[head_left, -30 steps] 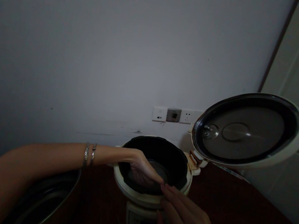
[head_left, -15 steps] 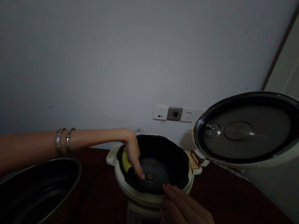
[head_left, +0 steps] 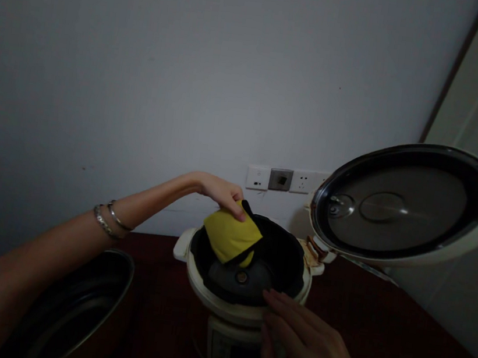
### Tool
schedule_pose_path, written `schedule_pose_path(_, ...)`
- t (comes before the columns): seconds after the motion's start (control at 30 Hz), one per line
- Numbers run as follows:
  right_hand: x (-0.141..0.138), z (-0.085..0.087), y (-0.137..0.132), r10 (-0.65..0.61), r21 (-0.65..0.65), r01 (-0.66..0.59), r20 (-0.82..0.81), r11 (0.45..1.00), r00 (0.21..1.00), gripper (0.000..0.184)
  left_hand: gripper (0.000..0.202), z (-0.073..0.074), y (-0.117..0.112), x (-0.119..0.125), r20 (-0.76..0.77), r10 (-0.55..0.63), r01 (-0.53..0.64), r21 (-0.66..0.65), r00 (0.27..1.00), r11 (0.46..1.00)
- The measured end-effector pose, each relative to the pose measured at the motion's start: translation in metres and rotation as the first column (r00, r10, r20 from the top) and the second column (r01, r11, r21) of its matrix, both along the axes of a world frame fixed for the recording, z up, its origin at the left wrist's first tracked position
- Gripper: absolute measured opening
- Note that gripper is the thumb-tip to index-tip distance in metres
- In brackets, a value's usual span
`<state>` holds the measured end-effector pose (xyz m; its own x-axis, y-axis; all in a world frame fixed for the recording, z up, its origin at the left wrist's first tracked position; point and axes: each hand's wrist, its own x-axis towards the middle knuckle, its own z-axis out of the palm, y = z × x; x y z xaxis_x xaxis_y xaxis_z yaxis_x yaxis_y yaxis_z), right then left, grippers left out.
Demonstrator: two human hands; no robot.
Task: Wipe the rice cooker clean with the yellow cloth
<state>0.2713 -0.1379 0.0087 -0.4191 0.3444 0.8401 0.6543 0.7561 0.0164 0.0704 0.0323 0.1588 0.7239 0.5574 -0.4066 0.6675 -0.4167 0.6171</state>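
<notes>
A yellow cloth point(head_left: 230, 234) with dark edging hangs from my left hand point(head_left: 223, 192), pinched between thumb and fingers. It drapes over the back left of an open electric pressure cooker point(head_left: 216, 304), partly inside the dark cavity. At the cavity's bottom sits a small round metal piece point(head_left: 242, 277). My right hand point(head_left: 308, 343) is at the cooker's front right rim, its fingers stretched out and holding nothing. Whether its fingertips touch the rim I cannot tell. Hinged on the right, the cooker's lid point(head_left: 416, 205) stands tilted up.
At the lower left, beneath my left forearm, stands a dark inner pot point(head_left: 76, 310), partly hidden by the arm. Wall sockets point(head_left: 280, 180) are on the pale wall behind the cooker. The dark red table point(head_left: 361, 324) extends to the right, and a door stands beyond it.
My left hand has risen from inside the cavity to above its back left rim, lifting the yellow cloth into view. My right hand has barely moved.
</notes>
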Motion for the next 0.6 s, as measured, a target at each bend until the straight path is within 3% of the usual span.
schedule_pose_path(0.1, 0.005, 0.005, 0.000, 0.044, -0.119, -0.048, -0.030, 0.992, 0.999, 0.024, 0.024, 0.011, -0.002, 0.004, 0.101, 0.021, -0.032, 0.112, 0.995, 0.993)
schedule_pose_path(0.2, 0.013, 0.016, 0.006, 0.056, -0.231, -0.086, -0.135, 0.969, 0.989, 0.022, 0.026, 0.021, -0.013, 0.010, 0.110, -0.013, -0.012, 0.224, 0.994, 0.975)
schedule_pose_path(0.3, 0.023, 0.031, 0.020, -0.026, -0.202, -0.044, -0.331, 0.978, 0.943, 0.024, 0.021, 0.032, -0.036, 0.017, 0.098, -0.048, 0.006, 0.388, 0.994, 0.922)
schedule_pose_path(0.37, 0.027, 0.044, 0.032, -0.039, -0.162, -0.040, -0.456, 0.986, 0.889, 0.034, 0.017, 0.037, -0.058, 0.020, 0.109, -0.046, -0.018, 0.524, 0.993, 0.852)
schedule_pose_path(0.47, 0.026, 0.063, 0.051, 0.040, -0.216, -0.172, -0.506, 0.961, 0.862, 0.061, 0.019, 0.033, -0.091, 0.022, 0.131, -0.051, -0.057, 0.705, 0.990, 0.707)
schedule_pose_path(0.53, 0.022, 0.073, 0.062, 0.109, -0.316, -0.293, -0.489, 0.902, 0.865, 0.069, 0.022, 0.020, -0.107, 0.023, 0.234, -0.042, -0.162, 0.783, 0.971, 0.600)
schedule_pose_path(0.6, 0.015, 0.079, 0.070, 0.175, -0.435, -0.400, -0.470, 0.807, 0.865, 0.062, 0.022, 0.001, -0.116, 0.023, 0.388, -0.015, -0.331, 0.805, 0.921, 0.492)
